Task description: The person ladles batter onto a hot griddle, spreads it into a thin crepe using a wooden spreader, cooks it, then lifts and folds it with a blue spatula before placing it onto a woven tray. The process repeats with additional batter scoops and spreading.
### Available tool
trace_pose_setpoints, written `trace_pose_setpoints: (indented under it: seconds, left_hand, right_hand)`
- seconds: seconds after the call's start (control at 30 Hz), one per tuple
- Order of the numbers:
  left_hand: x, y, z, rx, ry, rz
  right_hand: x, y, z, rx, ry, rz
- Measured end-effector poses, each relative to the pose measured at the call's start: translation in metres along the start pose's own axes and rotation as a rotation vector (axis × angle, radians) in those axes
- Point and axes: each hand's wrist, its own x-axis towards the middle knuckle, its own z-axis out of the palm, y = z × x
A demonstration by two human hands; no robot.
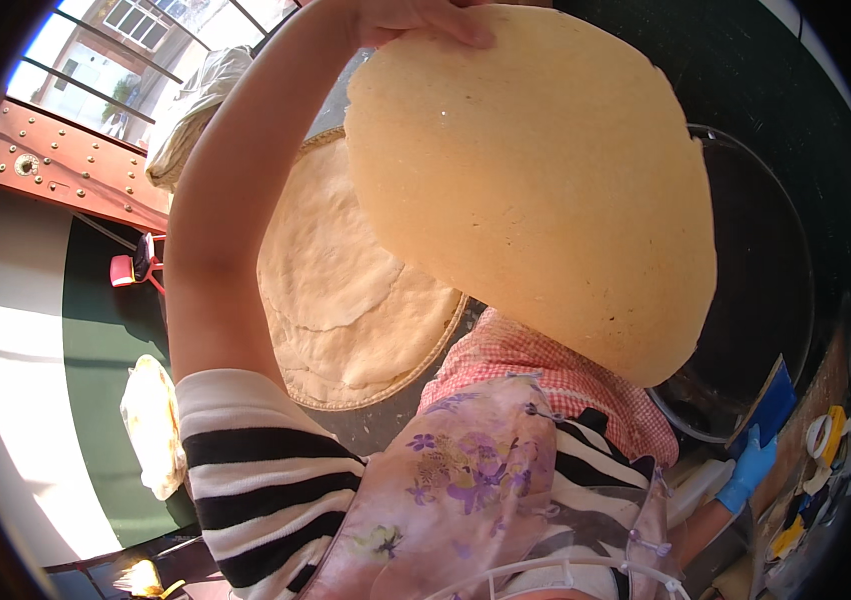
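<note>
My bare left hand [431,22] pinches the far edge of a large, thin round pancake [536,190], raised and hanging toward me. Beneath and to its left, a stack of similar pancakes [321,265] lies on a round mat with a woven rim [351,405], partly covered by the raised one. At the lower right my right hand [751,472], in a blue glove, grips a flat blue scraper [774,402]. That scraper is by the near rim of a dark round griddle [756,250], whose left part is hidden behind the raised pancake.
A red checkered cloth [546,375] lies between mat and griddle. At the left are a folded pancake [153,425], a pink-and-black brush-like item [124,270], a riveted red beam [66,165] and a pale cloth bundle [201,110]. Yellow and white tape-like rolls [826,435] lie far right.
</note>
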Motion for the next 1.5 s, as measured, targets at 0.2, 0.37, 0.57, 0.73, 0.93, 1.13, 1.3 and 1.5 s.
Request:
trace_pose_setpoints:
  seconds: [0.2, 0.37, 0.57, 0.73, 0.93, 1.13, 1.3, 1.5]
  left_hand:
    - [-0.137, -0.147, -0.108, -0.243, 0.476, -0.05]
    - [-0.27, -0.314, -0.115, -0.623, 0.806, -0.08]
    - [-0.366, -0.489, -0.02, -1.099, 1.132, -0.318]
    - [-0.376, -0.562, 0.078, -1.229, 1.516, -0.589]
    - [-0.361, -0.577, 0.074, -0.236, 1.843, -1.238]
    - [-0.231, -0.55, 0.088, 0.4, 1.655, -0.82]
    - [-0.091, -0.493, 0.191, 0.493, 1.225, -0.496]
    - [-0.019, -0.441, 0.228, 0.625, 0.931, -0.74]
  right_hand:
    - [0.005, -0.011, 0.011, -0.103, 0.029, -0.015]
    - [0.009, -0.027, 0.021, -0.259, 0.014, -0.022]
    - [0.015, -0.037, 0.03, -0.239, 0.0, -0.058]
    - [0.008, -0.046, 0.032, -0.251, -0.049, -0.09]
    - [-0.008, -0.057, 0.038, -0.252, -0.035, -0.108]
    - [-0.015, -0.049, 0.041, -0.189, -0.063, -0.089]
    - [-0.014, -0.027, 0.039, -0.125, -0.039, -0.083]
    - [-0.02, -0.013, 0.04, -0.184, -0.032, -0.049]
